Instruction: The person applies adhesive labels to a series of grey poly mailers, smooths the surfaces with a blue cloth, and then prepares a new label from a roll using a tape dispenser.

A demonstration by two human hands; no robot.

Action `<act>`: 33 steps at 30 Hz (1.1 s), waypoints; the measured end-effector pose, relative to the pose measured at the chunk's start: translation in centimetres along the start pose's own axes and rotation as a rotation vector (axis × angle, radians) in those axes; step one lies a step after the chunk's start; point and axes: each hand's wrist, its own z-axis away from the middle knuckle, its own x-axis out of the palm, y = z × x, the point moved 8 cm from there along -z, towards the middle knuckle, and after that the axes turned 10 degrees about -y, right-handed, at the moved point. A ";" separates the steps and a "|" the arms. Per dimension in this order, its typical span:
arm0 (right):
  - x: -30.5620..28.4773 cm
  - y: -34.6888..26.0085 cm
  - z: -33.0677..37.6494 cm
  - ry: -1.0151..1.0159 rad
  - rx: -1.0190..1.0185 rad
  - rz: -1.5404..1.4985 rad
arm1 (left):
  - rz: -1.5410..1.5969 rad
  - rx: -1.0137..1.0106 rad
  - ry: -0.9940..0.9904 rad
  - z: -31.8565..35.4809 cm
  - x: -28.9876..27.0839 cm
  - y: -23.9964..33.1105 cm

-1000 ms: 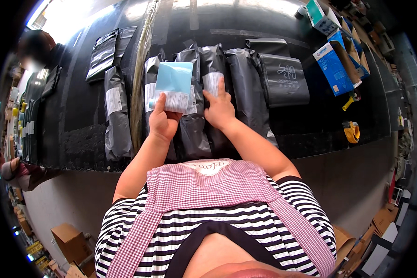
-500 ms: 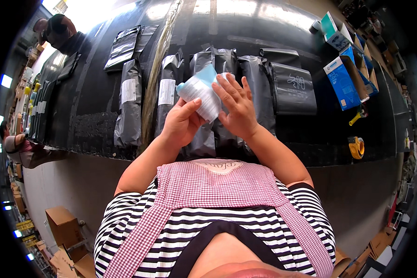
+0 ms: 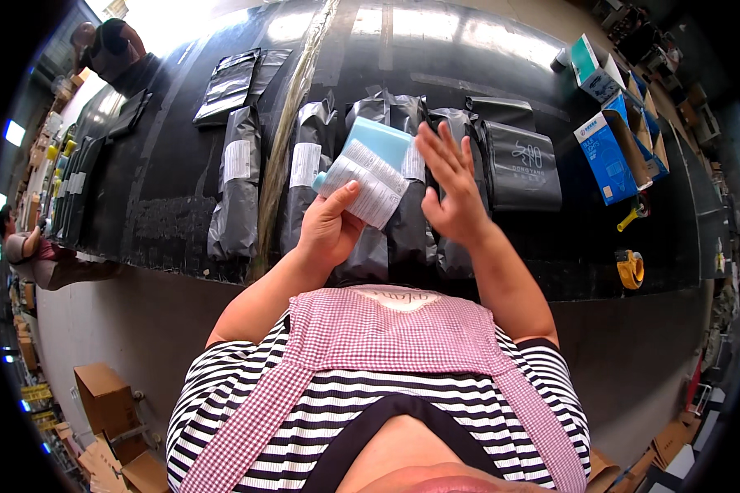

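My left hand (image 3: 330, 228) is closed on a white printed label sheet (image 3: 366, 185) with a light blue backing, its thumb pressed on top. Just right of the sheet, my right hand (image 3: 454, 197) is raised open with its fingers apart, holding nothing. Below both hands lies a row of filled grey plastic mailing bags (image 3: 308, 131). A white label (image 3: 306, 164) is stuck on one of them, and another labelled bag (image 3: 240, 197) lies farther left. The hands and the sheet partly hide the middle bags.
Flat grey bags (image 3: 518, 177) are stacked at the right. Beyond them stand a blue open carton (image 3: 604, 160), a yellow-handled tool (image 3: 631, 218) and a yellow tape dispenser (image 3: 631, 269). More flat bags (image 3: 228, 82) lie far left. Another person (image 3: 111, 53) is at the table's far left.
My right hand has lifted away from the sheet to the right. The sheet now lies flatter in my left hand, with more blue backing showing.
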 end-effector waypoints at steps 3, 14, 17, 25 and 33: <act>1.6 -2.2 0.9 -0.040 0.028 -0.119 | 0.029 -0.017 -0.064 -0.5 0.3 -0.1; 3.3 -2.1 1.8 0.251 0.234 -0.386 | -0.185 0.042 -0.306 -0.9 1.7 0.1; 3.4 -0.9 1.8 0.227 0.293 -0.597 | -0.336 0.058 -0.314 -0.9 1.5 0.5; 3.9 -1.9 1.0 0.094 0.090 -0.369 | -0.265 0.094 -0.271 -1.0 1.6 0.5; 4.3 2.6 2.3 0.056 0.370 -0.960 | -0.525 0.173 -0.182 -1.8 1.4 -1.1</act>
